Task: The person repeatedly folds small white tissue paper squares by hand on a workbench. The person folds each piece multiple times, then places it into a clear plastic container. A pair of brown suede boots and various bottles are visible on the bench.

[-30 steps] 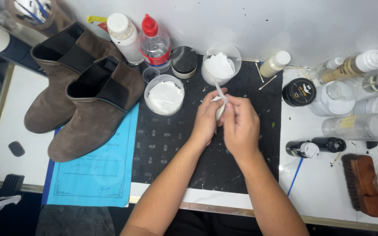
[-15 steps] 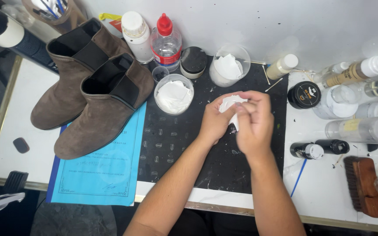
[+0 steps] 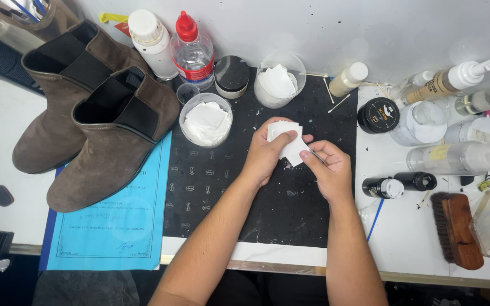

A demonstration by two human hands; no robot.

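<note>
Pinching the small white cotton pad between my left hand and right hand above the black mat, fingers closed, I should keep it taut, wrapping snugly.

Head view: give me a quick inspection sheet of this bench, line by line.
Surface: black mat flecked with white bits, on a white bench.
Job's things: white pad pinched between both hands; a thin stick at the right fingers.
Clutter: two brown suede boots partly on a blue sheet; two clear cups of white pads; bottles, jars, a brush.
Grippers: left hand and right hand both closed on the pad.
Cables: nothing seen.
Surroundings: white wall behind.
</note>
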